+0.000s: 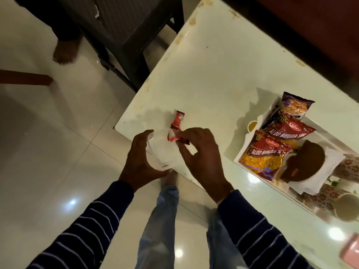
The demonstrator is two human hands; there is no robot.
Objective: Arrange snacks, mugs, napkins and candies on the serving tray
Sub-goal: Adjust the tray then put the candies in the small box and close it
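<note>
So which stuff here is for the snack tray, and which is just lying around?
For the tray job:
- serving tray
- snack packets
- napkins
- flowery mugs
- red candy wrapper
- clear plastic bag held by the left hand; the right hand pinches a candy

Just lying about:
- dark chair
- pink thing

1. The scene is lit dimly and warmly from overhead – small bright glints are thrown onto the glossy floor tiles point(72, 202) and the table top point(213, 74).
2. Hard-edged shadows are cast to the left of the snack packets point(266, 154) on the tray point(238, 158).
3. Motion blur is seen on the right hand point(202, 152) and the clear plastic bag point(163, 152) – their outlines are smeared.
4. Straight edges are bent by wide-angle distortion towards the borders.
5. The upper corners are left nearly black, and fine detail is softened throughout.
</note>
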